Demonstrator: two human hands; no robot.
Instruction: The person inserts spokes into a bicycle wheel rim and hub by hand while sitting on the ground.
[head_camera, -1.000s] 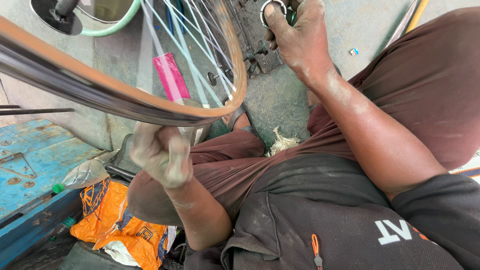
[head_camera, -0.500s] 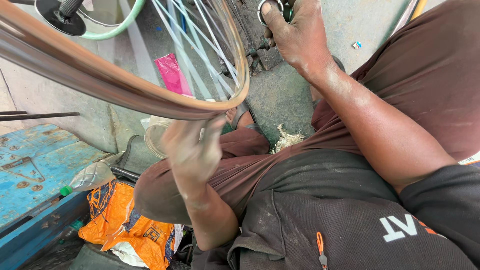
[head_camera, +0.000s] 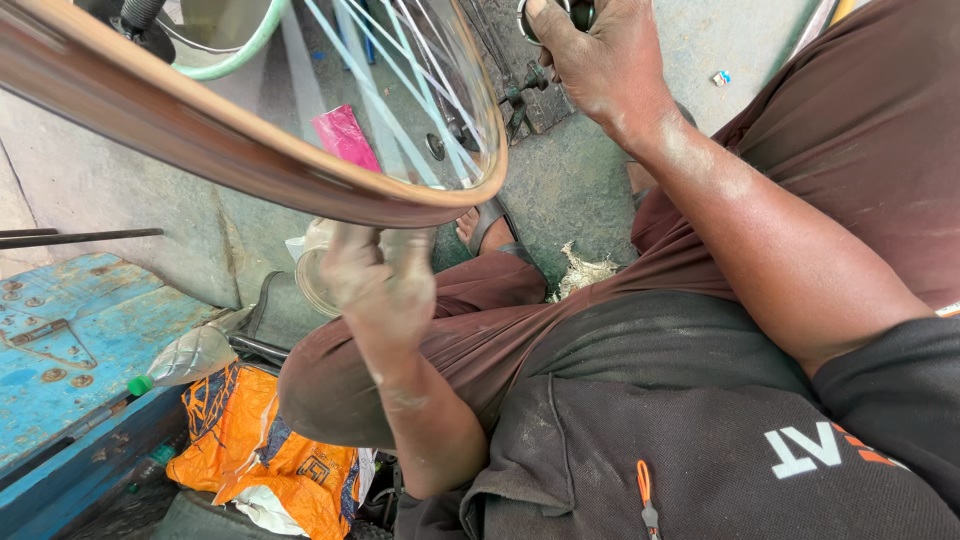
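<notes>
Counted: one bicycle wheel (head_camera: 300, 150), two hands, left hand (head_camera: 385, 285) and right hand (head_camera: 600, 65). One plastic bottle (head_camera: 185, 358), one orange sack (head_camera: 265, 450), one pink packet (head_camera: 345, 135), one sandalled foot (head_camera: 490, 228).

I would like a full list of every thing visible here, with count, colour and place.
bicycle wheel rim: one, brown, across the upper left
spokes: many, silvery, inside the rim
pink packet: one, on the ground behind the spokes
plastic bottle: one, clear with green cap, lower left
orange bag: one, bottom left
blue metal box: one, far left
sandalled foot: one, centre
left hand: under the rim, touching it
right hand: top, closed on a round metal part
</notes>
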